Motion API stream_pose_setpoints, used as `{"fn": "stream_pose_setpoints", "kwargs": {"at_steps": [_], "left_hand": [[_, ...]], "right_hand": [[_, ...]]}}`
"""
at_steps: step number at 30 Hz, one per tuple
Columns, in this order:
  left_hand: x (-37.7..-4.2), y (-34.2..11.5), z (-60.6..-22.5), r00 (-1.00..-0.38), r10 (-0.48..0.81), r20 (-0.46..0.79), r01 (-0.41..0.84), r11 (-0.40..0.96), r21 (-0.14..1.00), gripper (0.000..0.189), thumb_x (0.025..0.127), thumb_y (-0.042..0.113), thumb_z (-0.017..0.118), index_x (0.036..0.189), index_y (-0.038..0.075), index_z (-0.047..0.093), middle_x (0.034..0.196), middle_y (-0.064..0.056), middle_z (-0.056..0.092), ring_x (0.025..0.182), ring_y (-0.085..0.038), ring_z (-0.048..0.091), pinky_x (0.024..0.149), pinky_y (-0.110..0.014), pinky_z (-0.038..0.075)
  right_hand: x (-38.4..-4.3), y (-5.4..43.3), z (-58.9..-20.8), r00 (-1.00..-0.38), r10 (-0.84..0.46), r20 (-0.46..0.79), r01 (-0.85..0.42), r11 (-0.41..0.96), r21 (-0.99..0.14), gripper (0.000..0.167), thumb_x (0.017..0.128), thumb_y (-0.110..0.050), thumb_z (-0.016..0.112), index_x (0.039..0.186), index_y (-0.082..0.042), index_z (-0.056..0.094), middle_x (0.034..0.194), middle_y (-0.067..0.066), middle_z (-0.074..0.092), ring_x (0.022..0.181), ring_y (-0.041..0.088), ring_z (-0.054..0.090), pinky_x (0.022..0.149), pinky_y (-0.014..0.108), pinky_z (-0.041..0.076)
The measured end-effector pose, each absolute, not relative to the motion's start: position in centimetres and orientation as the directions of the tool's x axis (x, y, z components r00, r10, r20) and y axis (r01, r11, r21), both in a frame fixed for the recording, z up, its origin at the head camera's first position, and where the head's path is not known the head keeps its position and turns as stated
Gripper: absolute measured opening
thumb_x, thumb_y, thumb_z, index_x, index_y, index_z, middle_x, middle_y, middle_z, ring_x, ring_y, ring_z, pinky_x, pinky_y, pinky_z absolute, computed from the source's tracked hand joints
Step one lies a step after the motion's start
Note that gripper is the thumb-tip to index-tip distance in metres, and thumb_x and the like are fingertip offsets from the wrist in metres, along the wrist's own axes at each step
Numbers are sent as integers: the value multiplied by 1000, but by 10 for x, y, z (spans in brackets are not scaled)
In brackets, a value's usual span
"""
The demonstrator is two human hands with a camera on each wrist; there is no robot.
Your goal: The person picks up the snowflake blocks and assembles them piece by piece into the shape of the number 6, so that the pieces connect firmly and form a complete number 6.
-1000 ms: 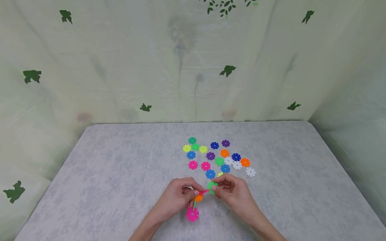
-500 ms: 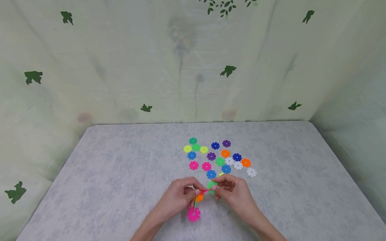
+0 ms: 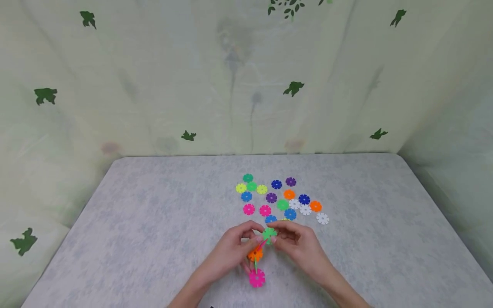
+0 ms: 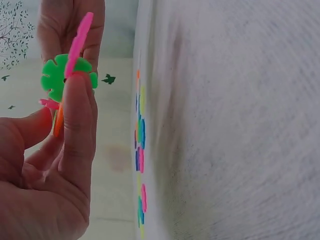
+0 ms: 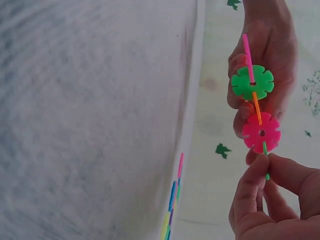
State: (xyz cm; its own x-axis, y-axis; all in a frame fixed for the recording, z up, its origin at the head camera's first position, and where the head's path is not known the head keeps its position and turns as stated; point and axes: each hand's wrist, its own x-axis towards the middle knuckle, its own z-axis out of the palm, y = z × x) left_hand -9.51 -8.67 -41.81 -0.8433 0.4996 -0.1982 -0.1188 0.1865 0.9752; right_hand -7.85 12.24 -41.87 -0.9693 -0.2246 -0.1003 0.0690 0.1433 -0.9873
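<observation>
A chain of notched plastic interlocking discs hangs between the two hands. In the head view its top is a green disc (image 3: 269,235), joined to an edge-on pink disc, then an orange disc (image 3: 255,254), an edge-on green one and a lower pink disc (image 3: 257,278). My left hand (image 3: 236,246) holds the chain's middle with thumb and fingers, near the upper pink and orange discs. The right hand (image 3: 302,244) pinches the top green disc, seen edge-on between thumb and finger in the right wrist view. Each disc slots into the one beside it.
Beyond the hands, several loose discs lie on the grey tabletop, including a white disc (image 3: 322,218), a purple disc (image 3: 271,197) and a pink disc (image 3: 249,209). A pale curtain (image 3: 154,77) with green bird shapes stands behind the table.
The top green disc has turned to show more of its face. The orange disc faces the head camera more, and the chain's lower pink disc has swung slightly right and down.
</observation>
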Motion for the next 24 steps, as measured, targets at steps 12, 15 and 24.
{"fn": "stream_pose_setpoints", "kwargs": {"at_steps": [12,15,24], "left_hand": [[-97,-91,-419,-856,445,-262,-243,100,965,23,95,23,67,106,2,67,92,-11,63,51,-20,60,53,-37,56],[-100,-96,-418,-875,408,-260,-245,90,965,26,94,20,68,112,2,67,96,-12,61,49,-19,58,48,-34,54],[-105,-98,-420,-896,367,-249,-218,123,968,33,93,7,63,126,3,64,95,-12,55,58,-16,48,51,-34,55]], "right_hand": [[-78,121,-416,-976,-180,-124,86,206,-975,26,91,-9,70,116,-6,67,105,10,66,93,24,64,78,27,55],[-81,124,-415,-982,-139,-125,89,241,-966,23,92,-7,68,115,-5,67,104,11,66,92,23,66,76,27,56],[-96,145,-419,-991,-93,-92,57,319,-946,20,91,-2,66,110,-6,69,103,11,67,90,25,65,74,28,56]]}}
